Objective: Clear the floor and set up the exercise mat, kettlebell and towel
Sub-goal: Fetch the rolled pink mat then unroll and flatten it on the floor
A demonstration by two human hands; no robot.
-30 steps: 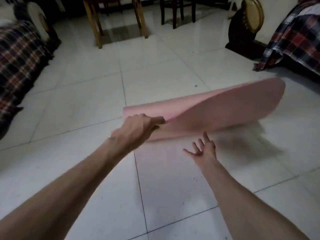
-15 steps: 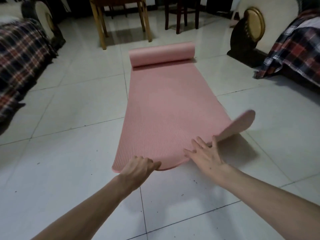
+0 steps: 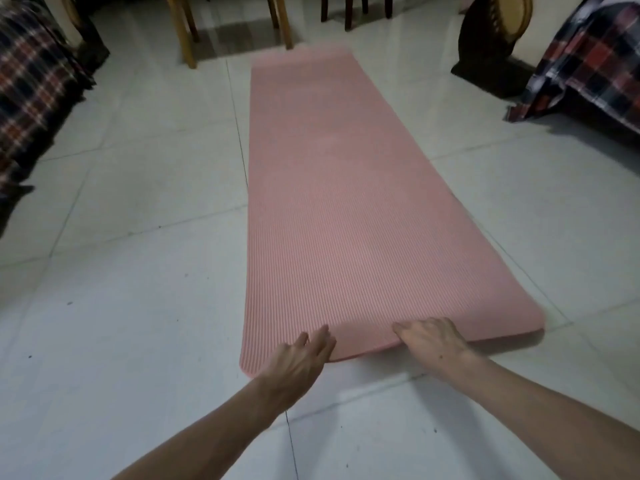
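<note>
The pink ribbed exercise mat [image 3: 346,202] lies unrolled and flat on the white tiled floor, stretching away from me toward the table legs. Both my hands are at its near short edge. My left hand [image 3: 298,358] holds that edge near the left corner, fingers laid over the top. My right hand [image 3: 433,341] grips the same edge further right, fingers curled over it, and the edge is slightly raised between the hands. No kettlebell or towel is in view.
Plaid-covered furniture stands at the left [image 3: 31,84] and at the right [image 3: 588,64]. Wooden table legs [image 3: 187,39] and dark chair legs [image 3: 349,12] stand just beyond the mat's far end. A dark carved furniture end [image 3: 491,53] sits at the far right.
The mat has rolled out fully; the roll at its far end is gone. Its lifted near right corner has dropped flat. My right hand has closed on the near edge.
</note>
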